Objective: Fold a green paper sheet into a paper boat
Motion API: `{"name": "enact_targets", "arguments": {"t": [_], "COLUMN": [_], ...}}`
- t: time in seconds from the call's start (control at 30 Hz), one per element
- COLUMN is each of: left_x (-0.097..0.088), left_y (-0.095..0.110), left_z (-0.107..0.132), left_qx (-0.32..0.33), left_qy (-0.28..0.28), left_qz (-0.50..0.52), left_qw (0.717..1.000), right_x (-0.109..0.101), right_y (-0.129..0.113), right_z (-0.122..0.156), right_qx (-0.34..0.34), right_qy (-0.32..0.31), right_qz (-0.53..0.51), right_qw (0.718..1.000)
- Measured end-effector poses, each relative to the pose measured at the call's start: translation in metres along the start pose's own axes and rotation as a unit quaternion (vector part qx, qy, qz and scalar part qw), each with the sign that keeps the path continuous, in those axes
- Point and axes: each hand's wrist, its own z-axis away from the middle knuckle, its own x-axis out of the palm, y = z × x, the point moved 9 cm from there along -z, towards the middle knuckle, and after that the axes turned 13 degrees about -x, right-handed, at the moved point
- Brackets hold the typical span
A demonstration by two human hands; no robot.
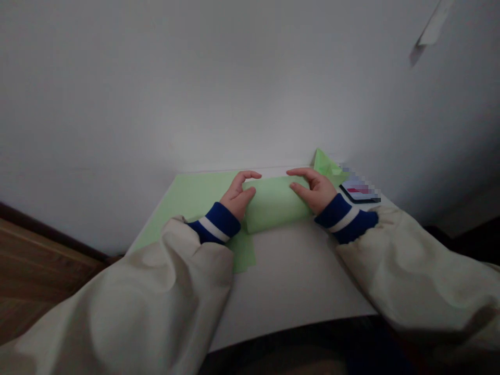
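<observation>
A pale green sheet of paper (275, 205), bent or folded over into a wide band, is between my two hands above the white table. My left hand (239, 195) holds its left end, the thumb on the near face and the index finger curved past the top edge. At the right end, my right hand (315, 190) grips in the same way, thumb on the paper and index finger reaching over the top. The remaining fingers of both hands are mostly hidden behind the sheet.
More green paper (199, 190) lies flat at the left, under my left forearm. A folded green paper shape (326, 165) stands at the back right, beside a phone or tablet (359, 190) with a blurred screen. The white table (285, 281) meets a plain wall (234, 94) behind.
</observation>
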Motion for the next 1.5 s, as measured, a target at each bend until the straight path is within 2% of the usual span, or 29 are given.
{"name": "enact_targets", "arguments": {"t": [0.07,0.17,0.27,0.37,0.53,0.6,0.77,0.97,1.17,1.27,1.37,1.43,1.5], "left_x": [-0.004,-0.014,-0.019,-0.017,-0.014,-0.013,-0.012,-0.007,-0.012,-0.019,-0.027,-0.029,-0.026], "left_y": [-0.004,-0.007,-0.012,-0.007,0.015,0.018,0.016,-0.002,-0.008,-0.004,-0.001,0.001,0.003], "left_z": [-0.002,-0.005,-0.006,-0.004,0.006,0.008,0.006,-0.006,-0.008,-0.007,-0.007,-0.007,-0.008], "left_qx": [-0.031,-0.046,-0.074,-0.052,0.070,0.094,0.093,0.046,0.034,0.048,0.053,0.052,0.059], "left_qy": [0.020,0.075,0.097,0.093,0.095,0.097,0.087,0.030,0.061,0.105,0.153,0.166,0.161], "left_qz": [0.022,0.036,0.047,0.024,-0.054,-0.081,-0.107,-0.100,-0.134,-0.189,-0.255,-0.291,-0.324], "left_qw": [0.999,0.995,0.991,0.994,0.992,0.988,0.986,0.993,0.989,0.975,0.953,0.941,0.931], "right_x": [-0.003,-0.012,-0.015,-0.013,-0.008,-0.007,-0.008,-0.007,-0.007,-0.004,0.003,0.009,0.019], "right_y": [0.001,0.009,0.013,0.005,-0.013,-0.015,-0.010,-0.004,-0.006,-0.007,-0.003,-0.007,-0.018], "right_z": [0.001,0.003,0.003,0.000,-0.005,-0.006,-0.004,-0.002,-0.004,-0.004,0.000,0.001,0.003], "right_qx": [0.004,0.027,0.031,0.009,-0.046,-0.050,-0.033,-0.018,-0.032,-0.016,0.002,-0.029,-0.097], "right_qy": [0.009,0.055,0.060,0.033,-0.017,-0.019,-0.004,-0.007,-0.002,-0.029,-0.083,-0.120,-0.167], "right_qz": [0.011,0.016,0.033,0.072,0.116,0.117,0.101,0.092,0.080,0.083,0.104,0.145,0.182], "right_qw": [1.000,0.998,0.997,0.997,0.992,0.992,0.994,0.996,0.996,0.996,0.991,0.982,0.964]}}
